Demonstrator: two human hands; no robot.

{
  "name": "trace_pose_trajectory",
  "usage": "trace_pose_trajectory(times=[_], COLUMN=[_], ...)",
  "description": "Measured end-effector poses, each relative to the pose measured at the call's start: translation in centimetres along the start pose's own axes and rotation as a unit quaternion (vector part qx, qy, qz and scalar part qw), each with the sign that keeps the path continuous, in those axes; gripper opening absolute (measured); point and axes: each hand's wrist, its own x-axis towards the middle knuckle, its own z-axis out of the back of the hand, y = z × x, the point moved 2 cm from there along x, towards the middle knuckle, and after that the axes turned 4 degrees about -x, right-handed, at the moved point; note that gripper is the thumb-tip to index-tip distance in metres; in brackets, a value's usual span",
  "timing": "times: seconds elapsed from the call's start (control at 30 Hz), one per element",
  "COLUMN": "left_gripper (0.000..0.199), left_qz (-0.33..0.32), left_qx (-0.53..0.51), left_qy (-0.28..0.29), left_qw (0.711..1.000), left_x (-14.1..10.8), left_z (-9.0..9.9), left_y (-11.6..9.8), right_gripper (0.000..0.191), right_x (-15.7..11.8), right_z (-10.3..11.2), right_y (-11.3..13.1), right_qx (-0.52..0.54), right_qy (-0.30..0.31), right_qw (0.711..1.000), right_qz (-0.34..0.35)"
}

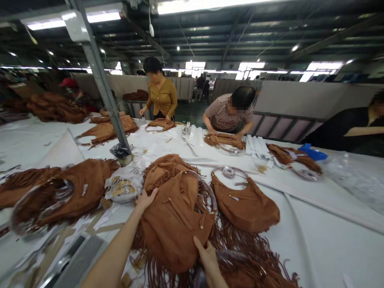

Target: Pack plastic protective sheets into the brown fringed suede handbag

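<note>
A brown fringed bag (pixel 171 224) lies in front of me on the white-covered table (pixel 318 236), on top of other brown bags. My left hand (pixel 146 200) grips its upper left edge, thumb over the brown material. Lower down, my right hand (pixel 207 254) holds the bag's right edge near a small gold fitting, with its thumb on top and the other fingers hidden. The bag's wrapped strap curves along its upper right side. Just right of it rests another brown bag (pixel 246 204) with a curled strap and long fringe.
More brown bags (pixel 81 188) lie at the left. A plastic bag of gold-coloured pieces (pixel 123 187) sits beside my left hand. A grey metal device (pixel 70 256) stands at the lower left. A metal post (pixel 99 76) rises from the table. Several people work across it.
</note>
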Motion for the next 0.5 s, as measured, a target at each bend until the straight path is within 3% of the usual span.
trace_pose_trajectory(times=[0.07,0.13,0.23,0.33,0.43,0.5], left_gripper=[0.089,0.087,0.068,0.042,0.032,0.038], left_qz=[-0.021,-0.058,-0.080,-0.098,-0.129,-0.142], left_qx=[0.036,0.043,-0.001,-0.048,-0.112,-0.189], left_qy=[0.001,0.041,0.115,0.160,0.225,0.306], left_qw=[0.999,0.997,0.990,0.981,0.959,0.922], left_x=[-1.4,-2.9,-4.7,-6.5,-9.7,-11.8], left_z=[-0.5,-0.4,0.9,2.8,4.5,5.4], left_y=[0.0,-0.1,-0.9,-2.7,-4.6,-5.5], right_gripper=[0.047,0.047,0.046,0.046,0.048,0.052], right_x=[0.1,0.0,-0.6,-2.5,-6.5,-9.9], right_z=[-0.5,-1.0,-1.6,-1.4,1.6,6.1], right_y=[0.1,0.9,3.8,8.8,14.0,16.2], right_qx=[0.027,0.026,0.026,0.031,0.046,0.035], right_qy=[0.008,0.012,0.021,0.044,0.073,0.084], right_qw=[0.999,0.998,0.995,0.990,0.987,0.987], right_qz=[0.018,0.052,0.097,0.133,0.137,0.135])
